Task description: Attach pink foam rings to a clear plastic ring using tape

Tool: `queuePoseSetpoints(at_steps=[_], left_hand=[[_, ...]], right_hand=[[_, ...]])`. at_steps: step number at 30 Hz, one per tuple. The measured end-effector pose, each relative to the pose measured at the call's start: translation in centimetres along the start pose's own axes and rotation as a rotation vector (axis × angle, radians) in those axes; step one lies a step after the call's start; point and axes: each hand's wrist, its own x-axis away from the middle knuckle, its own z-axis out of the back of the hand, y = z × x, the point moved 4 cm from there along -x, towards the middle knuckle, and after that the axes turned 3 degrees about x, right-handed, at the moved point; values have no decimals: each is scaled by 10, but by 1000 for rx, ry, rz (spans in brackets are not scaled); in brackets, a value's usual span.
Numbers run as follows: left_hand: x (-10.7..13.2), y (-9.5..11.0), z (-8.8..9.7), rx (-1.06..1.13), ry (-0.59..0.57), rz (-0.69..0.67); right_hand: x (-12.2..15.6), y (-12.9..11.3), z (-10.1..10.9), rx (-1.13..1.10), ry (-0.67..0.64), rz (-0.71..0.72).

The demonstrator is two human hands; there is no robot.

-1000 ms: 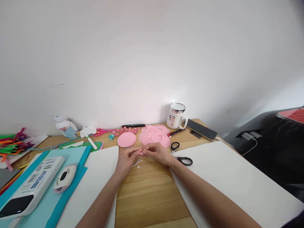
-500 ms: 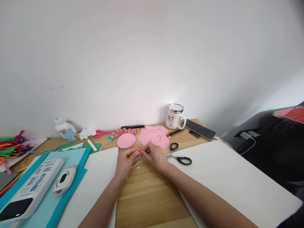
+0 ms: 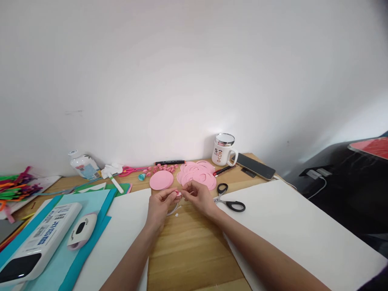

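My left hand [image 3: 158,206] pinches a small pink rolled paper piece [image 3: 177,193] between thumb and fingers, with a whitish bit on its right side. My right hand [image 3: 198,198] is closed in a pinch just right of the piece. What its fingertips grip is too small to tell. A roll of white tape [image 3: 172,209] lies partly hidden beneath my left hand. Black-handled scissors [image 3: 230,202] lie beside my right wrist. Behind my hands are a stack of pink paper circles [image 3: 161,180] and a heap of pink paper offcuts [image 3: 198,174].
Several small pink rolls [image 3: 166,167] lie near a black marker [image 3: 169,162]. A white mug [image 3: 223,152] and a phone [image 3: 256,166] stand and lie at the back right. White paper sheets [image 3: 287,226] flank both arms. A long white device [image 3: 44,238] rests on blue paper.
My right fingers have drawn slightly up and right from the pink rolled paper piece, and more of it shows, including a whitish bit. The left hand has barely moved.
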Motion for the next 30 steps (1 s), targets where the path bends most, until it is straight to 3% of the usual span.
queuePoseSetpoints(at_steps=[6,16,21,30], left_hand=[[-3,0,4,9,67,-54],[0,7,0,-197,43,-151],[1,12,-2,-287,25,-225],[-1,12,1,-304,13,-239]], right_hand=[[3,-6,-1,122,63,86],[4,7,-9,-140,45,-164],[4,5,-8,-209,40,-191],[4,0,-9,-266,-5,-173]])
